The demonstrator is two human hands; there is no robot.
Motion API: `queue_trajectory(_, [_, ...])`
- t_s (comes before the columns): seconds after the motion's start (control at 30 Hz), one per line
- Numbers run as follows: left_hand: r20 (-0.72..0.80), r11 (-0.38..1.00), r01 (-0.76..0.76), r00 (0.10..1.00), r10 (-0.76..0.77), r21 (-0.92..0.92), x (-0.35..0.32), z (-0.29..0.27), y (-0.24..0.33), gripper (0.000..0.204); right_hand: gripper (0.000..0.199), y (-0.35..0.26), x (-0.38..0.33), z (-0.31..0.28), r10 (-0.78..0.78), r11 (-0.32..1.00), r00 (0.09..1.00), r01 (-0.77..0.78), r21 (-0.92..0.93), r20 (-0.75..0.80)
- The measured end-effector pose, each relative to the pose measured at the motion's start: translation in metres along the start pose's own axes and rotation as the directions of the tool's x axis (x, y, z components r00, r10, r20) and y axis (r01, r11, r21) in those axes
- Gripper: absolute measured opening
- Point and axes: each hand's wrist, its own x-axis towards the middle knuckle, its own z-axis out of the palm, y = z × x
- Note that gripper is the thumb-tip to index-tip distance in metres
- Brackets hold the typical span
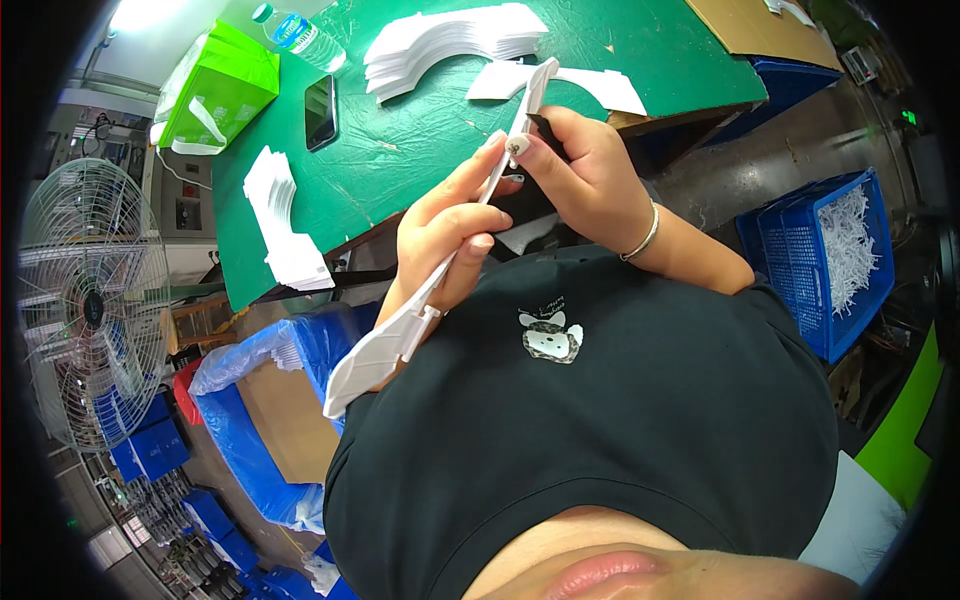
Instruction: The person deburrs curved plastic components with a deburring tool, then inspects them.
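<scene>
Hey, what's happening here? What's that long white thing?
Someone in a black T-shirt is handling a long, curved white piece by the edge of a green table. The left hand grips its middle, and the thumb of the right hand touches its upper part. Something black shows at the right hand, too hidden to name. A stack of arched white pieces and a phone lie on the table.

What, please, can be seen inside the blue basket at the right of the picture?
The blue basket holds a heap of thin white strips. The heap covers whatever lies beneath it, so the basket's bottom cannot be seen.
</scene>
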Motion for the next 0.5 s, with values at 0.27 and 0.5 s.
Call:
queue_trajectory(0.27, [0.061, 0.963, -0.089, 0.995, 0.076, 0.255, 0.004, -0.006, 0.003, 0.029, 0.036, -0.006, 0.002, -0.003, 0.028, 1.000, 0.998, -0.028, -0.010, 0.057])
queue_trajectory(0.5, [0.026, 0.961, -0.023, 1.000, 0.016, 0.276, 0.006, -0.005, 0.006, 0.039, 0.037, -0.010, 0.000, -0.003, 0.033, 0.999, 0.989, -0.030, -0.027, 0.141])
